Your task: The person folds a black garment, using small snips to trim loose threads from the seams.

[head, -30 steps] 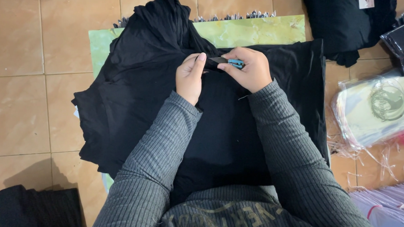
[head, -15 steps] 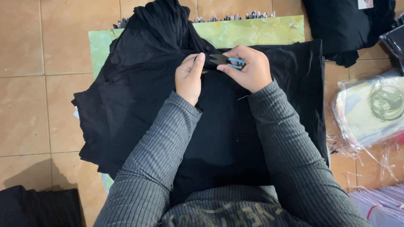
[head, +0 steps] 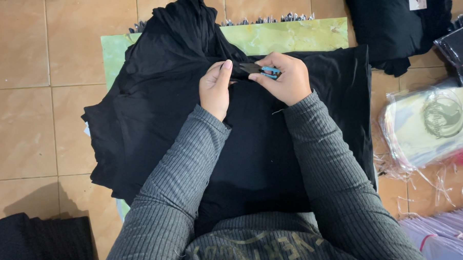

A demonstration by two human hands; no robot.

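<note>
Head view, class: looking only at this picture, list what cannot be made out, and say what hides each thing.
- Thread snips: blades mostly covered by the right hand.
- Black garment: its near part lies under both sleeves; its top is cut off by the upper edge.
- Left hand: what its fingers pinch is black on black.
- Clear bags: cut off by the right edge.
</note>
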